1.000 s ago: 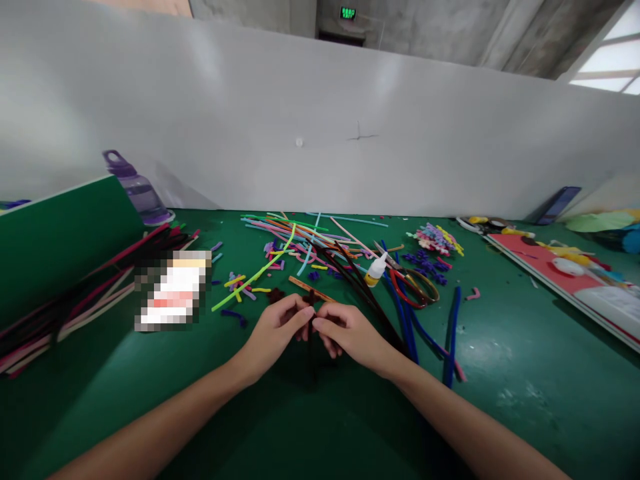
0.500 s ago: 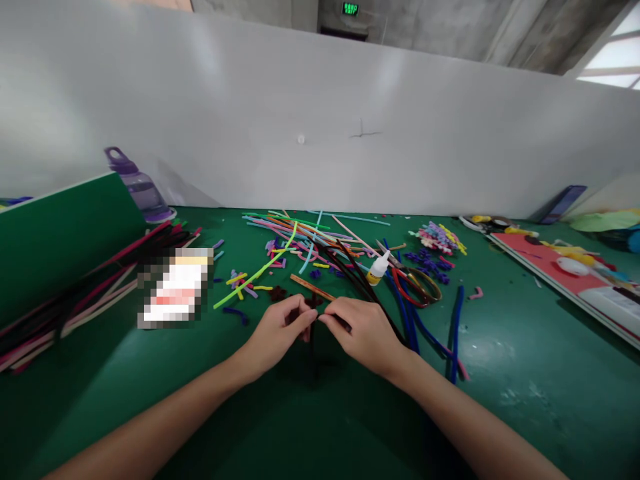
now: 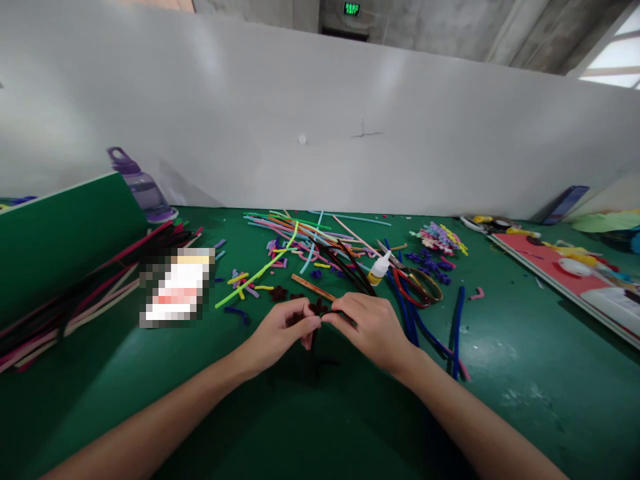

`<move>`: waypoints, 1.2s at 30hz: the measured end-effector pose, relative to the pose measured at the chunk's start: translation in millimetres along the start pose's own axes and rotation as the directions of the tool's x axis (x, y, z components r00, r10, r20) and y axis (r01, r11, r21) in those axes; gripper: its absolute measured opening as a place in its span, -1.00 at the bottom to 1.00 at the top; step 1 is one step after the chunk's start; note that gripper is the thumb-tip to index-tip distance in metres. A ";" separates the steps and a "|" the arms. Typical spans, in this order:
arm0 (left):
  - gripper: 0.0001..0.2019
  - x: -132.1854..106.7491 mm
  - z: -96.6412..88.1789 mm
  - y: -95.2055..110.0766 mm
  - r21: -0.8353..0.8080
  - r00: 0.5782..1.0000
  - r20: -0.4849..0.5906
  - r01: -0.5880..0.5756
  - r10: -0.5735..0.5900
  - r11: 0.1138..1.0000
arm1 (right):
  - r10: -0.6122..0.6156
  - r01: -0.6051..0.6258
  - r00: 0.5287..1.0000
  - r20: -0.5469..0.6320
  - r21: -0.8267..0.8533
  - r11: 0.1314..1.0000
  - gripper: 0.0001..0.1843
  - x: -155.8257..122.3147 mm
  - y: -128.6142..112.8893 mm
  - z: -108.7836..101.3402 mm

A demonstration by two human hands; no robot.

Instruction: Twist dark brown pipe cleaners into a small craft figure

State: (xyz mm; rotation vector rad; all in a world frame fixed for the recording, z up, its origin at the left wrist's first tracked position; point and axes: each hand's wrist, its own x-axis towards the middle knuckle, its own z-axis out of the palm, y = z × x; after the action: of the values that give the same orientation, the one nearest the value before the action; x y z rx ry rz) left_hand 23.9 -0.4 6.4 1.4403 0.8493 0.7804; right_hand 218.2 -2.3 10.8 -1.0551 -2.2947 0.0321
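Note:
My left hand (image 3: pixel 280 333) and my right hand (image 3: pixel 373 330) meet over the green table (image 3: pixel 520 373), both pinched on a dark brown pipe cleaner (image 3: pixel 313 333) that is twisted into a small knot between my fingertips, its stem hanging down toward me. Just beyond my hands lie an orange-brown pipe cleaner (image 3: pixel 313 287) and a small dark brown twisted piece (image 3: pixel 278 292). A heap of coloured pipe cleaners (image 3: pixel 305 243) spreads across the table's middle.
A small glue bottle (image 3: pixel 377 268) and scissors (image 3: pixel 415 283) lie right of the heap, with blue pipe cleaners (image 3: pixel 455 327) beside them. A purple water bottle (image 3: pixel 140 190), a green board (image 3: pixel 60 233) and long pipe cleaners sit left. A red board (image 3: pixel 560 270) lies right.
My right hand has turned and shifted slightly right and up, twisting the dark pipe cleaner. My left hand stays pinched on it in nearly the same spot.

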 end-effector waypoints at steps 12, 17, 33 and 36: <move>-0.66 -1.0 1.8 -7.6 -0.083 1.000 -0.027 0.006 -0.008 0.997 | -0.037 0.039 0.999 0.036 -0.048 0.998 -0.64 0.6 0.5 -3.5; -0.70 -0.9 3.3 -3.4 -0.033 0.999 -0.037 -0.007 0.006 0.999 | -0.074 0.078 0.995 0.064 -0.055 0.995 -0.67 -0.2 1.3 -3.2; -0.71 0.4 4.4 -2.0 0.022 1.000 -0.029 -0.002 0.002 1.000 | 0.026 -0.030 0.995 -0.098 -0.038 0.999 -0.72 0.8 -7.3 -0.3; -0.71 0.7 4.6 -1.8 0.028 0.999 -0.034 -0.004 0.005 1.000 | 0.091 -0.088 0.992 -0.082 0.033 0.996 -0.73 -1.0 -8.9 3.2</move>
State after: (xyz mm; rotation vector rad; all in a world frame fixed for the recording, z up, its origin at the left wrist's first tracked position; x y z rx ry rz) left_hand 28.2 -2.1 4.4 1.4577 0.8866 0.8011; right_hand 211.0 -8.4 10.0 -1.1227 -2.1649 0.0560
